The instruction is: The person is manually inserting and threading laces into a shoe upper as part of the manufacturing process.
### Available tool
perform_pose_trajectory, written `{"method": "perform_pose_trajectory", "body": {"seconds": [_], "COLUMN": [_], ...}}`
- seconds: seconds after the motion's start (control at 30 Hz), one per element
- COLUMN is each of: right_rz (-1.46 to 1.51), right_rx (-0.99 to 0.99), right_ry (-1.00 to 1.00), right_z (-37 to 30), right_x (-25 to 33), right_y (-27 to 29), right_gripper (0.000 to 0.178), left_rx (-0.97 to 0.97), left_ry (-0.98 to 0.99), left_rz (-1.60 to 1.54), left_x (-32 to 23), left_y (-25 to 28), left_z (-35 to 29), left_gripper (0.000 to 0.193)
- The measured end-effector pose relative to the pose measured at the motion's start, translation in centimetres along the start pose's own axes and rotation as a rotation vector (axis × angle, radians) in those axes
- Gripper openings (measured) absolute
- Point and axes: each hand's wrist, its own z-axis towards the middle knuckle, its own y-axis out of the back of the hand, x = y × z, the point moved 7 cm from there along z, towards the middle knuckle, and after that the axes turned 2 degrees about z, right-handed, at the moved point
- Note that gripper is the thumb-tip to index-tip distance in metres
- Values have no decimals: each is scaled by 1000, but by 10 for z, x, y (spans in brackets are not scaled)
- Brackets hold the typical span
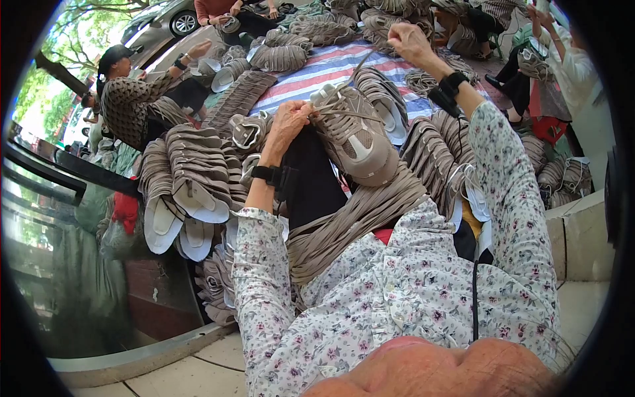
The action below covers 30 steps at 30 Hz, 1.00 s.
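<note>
A taupe sneaker (360, 142) rests over my lap, its toe toward me and its laces partly threaded. My left hand (289, 124) is closed in a pinch at the sneaker's upper left edge, on a shoelace by the eyelets. Raised to the upper right, my right hand (411, 47) is closed on a shoelace (360, 66) that rises from the sneaker; the stretch nearest my fingers is hard to make out. Across my thighs lies a thick bundle of taupe shoelaces (350, 221).
Stacked taupe shoe uppers (198, 159) with white soles crowd my left, and more stacks (433, 149) stand on my right. A striped red, white and blue sheet (301, 86) spreads ahead, with piled uppers (321, 30) beyond. Several people sit around it, including a person in patterned clothing (135, 99).
</note>
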Motion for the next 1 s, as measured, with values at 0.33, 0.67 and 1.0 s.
{"method": "perform_pose_trajectory", "body": {"seconds": [0.33,0.67,1.0], "right_rz": [730,597,473], "right_rx": [387,203,230], "right_ry": [-296,-118,30], "right_z": [-82,-97,-101], "right_x": [67,99,124], "right_y": [-68,-66,-69], "right_gripper": [11,19,28], "left_rx": [-134,-85,6], "left_ry": [-261,-107,-55], "left_rz": [238,386,102], "left_x": [-35,-27,-4], "left_y": [-18,-27,-32], "left_z": [12,31,47], "left_gripper": [22,24,17]}}
